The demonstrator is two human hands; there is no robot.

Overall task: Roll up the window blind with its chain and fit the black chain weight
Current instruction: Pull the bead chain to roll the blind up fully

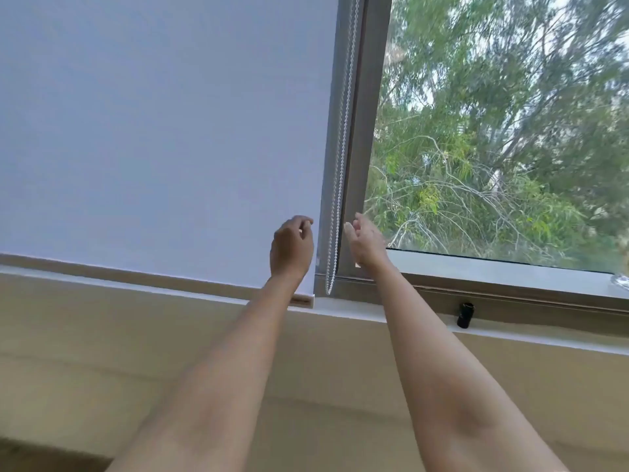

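Note:
A white roller blind [163, 131] hangs fully down over the left window pane, its bottom bar [302, 300] close to the sill. Its white bead chain [340, 158] hangs in a loop along the blind's right edge, ending just above the sill. My left hand [291, 245] is raised in front of the blind's lower right corner, fingers curled and holding nothing. My right hand [366, 241] is raised just right of the chain with its fingers apart, not touching it. The black chain weight [465, 315] stands on the sill [544, 338], to the right of both hands.
A grey window frame post [364, 148] runs up right beside the chain. Through the uncovered right pane I see trees [503, 131]. A beige wall [102, 352] lies below the sill. A small clear object [621, 282] sits at the far right of the window ledge.

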